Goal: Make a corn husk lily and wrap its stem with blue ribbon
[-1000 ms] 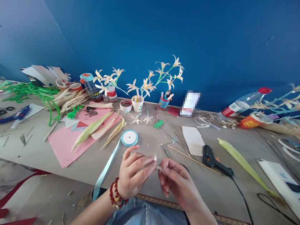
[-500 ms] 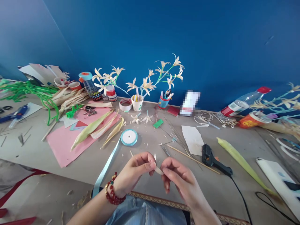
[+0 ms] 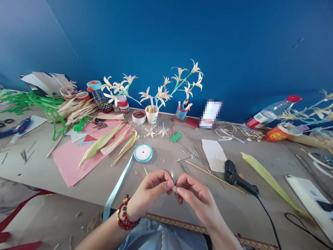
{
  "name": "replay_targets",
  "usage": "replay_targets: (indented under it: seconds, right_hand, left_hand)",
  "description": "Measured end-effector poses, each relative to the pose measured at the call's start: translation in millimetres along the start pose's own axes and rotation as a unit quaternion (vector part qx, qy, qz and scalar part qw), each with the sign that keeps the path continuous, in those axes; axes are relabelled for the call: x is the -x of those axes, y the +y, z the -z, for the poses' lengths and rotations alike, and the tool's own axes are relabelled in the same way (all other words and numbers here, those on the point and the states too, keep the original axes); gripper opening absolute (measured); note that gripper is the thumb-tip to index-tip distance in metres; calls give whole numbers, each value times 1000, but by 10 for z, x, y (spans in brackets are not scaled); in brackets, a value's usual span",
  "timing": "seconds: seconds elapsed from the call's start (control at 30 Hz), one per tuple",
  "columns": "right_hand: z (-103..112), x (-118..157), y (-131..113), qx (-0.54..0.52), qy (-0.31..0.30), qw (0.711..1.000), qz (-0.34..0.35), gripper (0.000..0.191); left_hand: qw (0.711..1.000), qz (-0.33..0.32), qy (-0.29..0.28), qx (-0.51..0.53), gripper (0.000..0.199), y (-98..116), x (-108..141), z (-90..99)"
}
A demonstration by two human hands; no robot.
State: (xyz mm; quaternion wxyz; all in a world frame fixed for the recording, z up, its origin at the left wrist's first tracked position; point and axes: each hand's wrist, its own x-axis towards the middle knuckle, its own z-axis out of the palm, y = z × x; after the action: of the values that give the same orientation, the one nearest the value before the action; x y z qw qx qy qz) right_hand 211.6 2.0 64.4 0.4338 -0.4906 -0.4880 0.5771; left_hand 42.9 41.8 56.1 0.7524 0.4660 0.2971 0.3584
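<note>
Pale strip (image 3: 174, 189) is pinched between both hands, above the near edge of the table (image 3: 166, 156). Its left end is gripped by thumb and fingertips of left hand (image 3: 153, 189); its right end is pinched the same way by right hand (image 3: 195, 196). Hands nearly touching, fingers curled. A white spiky tip (image 3: 172, 173) is seen poking up by the left fingertips (too small to make out). Red beads (image 3: 126, 215) are worn on the left wrist. Spool (image 3: 143, 153) is laid flat beyond the left hand, blue ribbon (image 3: 118, 187) run off it toward the near edge. Two loose flowers (image 3: 163, 131) are set farther back, before a white cup (image 3: 152, 115). Husks (image 3: 102, 146) are spread partly over pink paper (image 3: 67, 163). Glue gun (image 3: 238, 178) is placed to the right, beside a thin stick (image 3: 215, 177).
</note>
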Motion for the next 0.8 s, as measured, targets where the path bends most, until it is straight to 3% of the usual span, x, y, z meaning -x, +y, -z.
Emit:
replay_targets:
  seconds: [0.17,0.37,0.6,0.8]
  right_hand:
    - [-1,-21,1,8,12,1000,-14,12]
    - [18,-9,64,-109,-8,992,-64,8]
    - [-3,-3,43,-71,-10,997,-27,16]
    - [15,16,9,-76,3,997,-27,11]
  left_hand:
    - [999,-7,3,-44,33,-2,-4,11]
    - [1000,18,6,20,28,-150,12,47]
    - [999,-1,8,40,25,-109,-1,4]
    - [999,-8,13,36,22,-96,35,27]
